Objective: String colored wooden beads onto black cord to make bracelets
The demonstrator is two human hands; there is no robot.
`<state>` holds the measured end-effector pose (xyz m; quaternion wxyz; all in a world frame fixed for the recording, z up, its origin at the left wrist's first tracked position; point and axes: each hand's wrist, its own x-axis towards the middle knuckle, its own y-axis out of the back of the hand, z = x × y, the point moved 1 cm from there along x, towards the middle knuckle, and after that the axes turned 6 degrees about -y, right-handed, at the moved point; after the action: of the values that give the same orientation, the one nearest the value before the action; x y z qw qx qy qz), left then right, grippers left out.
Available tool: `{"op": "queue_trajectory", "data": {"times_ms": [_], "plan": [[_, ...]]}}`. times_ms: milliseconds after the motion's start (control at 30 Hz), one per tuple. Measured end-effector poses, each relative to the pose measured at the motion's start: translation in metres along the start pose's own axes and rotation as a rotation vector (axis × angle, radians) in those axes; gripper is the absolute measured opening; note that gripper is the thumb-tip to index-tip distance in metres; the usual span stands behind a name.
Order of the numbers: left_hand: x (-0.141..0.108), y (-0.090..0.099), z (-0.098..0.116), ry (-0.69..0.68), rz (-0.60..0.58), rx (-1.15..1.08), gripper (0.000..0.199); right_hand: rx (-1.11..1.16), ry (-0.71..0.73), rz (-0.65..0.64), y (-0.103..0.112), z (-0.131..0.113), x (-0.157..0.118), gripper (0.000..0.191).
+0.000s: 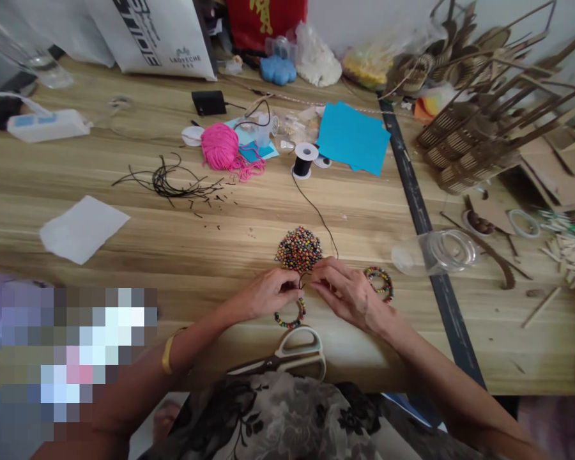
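Note:
My left hand [274,292] pinches a thin black cord [302,279] between thumb and forefinger. Opposite it, my right hand [347,292] has its fingers closed on the same cord. A strand of colourful beads [291,322] hangs in a curve just below my left fingertips. Directly beyond the hands lies a heap of small multicoloured beads [299,248]. Black thread runs from the white spool [303,161] down to my right hand. Finished-looking beaded rings [382,284] lie right of my right hand.
Scissors [303,350] lie at the near table edge. Black cord pieces [167,182], pink yarn [220,146] and blue sheets [353,136] are farther back. A clear packet with rings [443,251] lies right, near woven baskets [464,156]. White paper [84,229] is left.

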<state>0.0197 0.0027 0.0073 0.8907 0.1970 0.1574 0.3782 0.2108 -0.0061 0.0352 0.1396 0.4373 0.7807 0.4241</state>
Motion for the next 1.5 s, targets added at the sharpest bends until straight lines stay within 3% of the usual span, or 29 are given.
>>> {"op": "queue_trajectory", "data": {"times_ms": [167, 433, 767, 1067, 1300, 1500], "plan": [[0.003, -0.002, -0.007, -0.034, 0.076, -0.135, 0.022, 0.096, -0.004, -0.082, -0.012, 0.003, 0.000, 0.014], [0.003, -0.005, -0.017, -0.042, 0.126, -0.375, 0.024, 0.139, -0.094, -0.032, -0.016, -0.002, 0.005, 0.007], [0.000, -0.002, -0.014, -0.045, 0.159, -0.374, 0.023, 0.352, -0.341, -0.038, -0.023, -0.009, 0.000, 0.009], [-0.002, -0.001, -0.014, 0.096, 0.116, -0.633, 0.032, 0.152, -0.122, 0.014, -0.031, -0.011, -0.008, 0.009], [-0.003, -0.002, -0.016, 0.116, 0.083, -0.660, 0.028, 0.133, -0.096, -0.017, -0.031, -0.010, -0.010, 0.014], [-0.003, -0.004, -0.018, 0.104, 0.108, -0.633, 0.019, 0.246, -0.107, -0.020, -0.028, -0.008, -0.008, 0.013]]}}
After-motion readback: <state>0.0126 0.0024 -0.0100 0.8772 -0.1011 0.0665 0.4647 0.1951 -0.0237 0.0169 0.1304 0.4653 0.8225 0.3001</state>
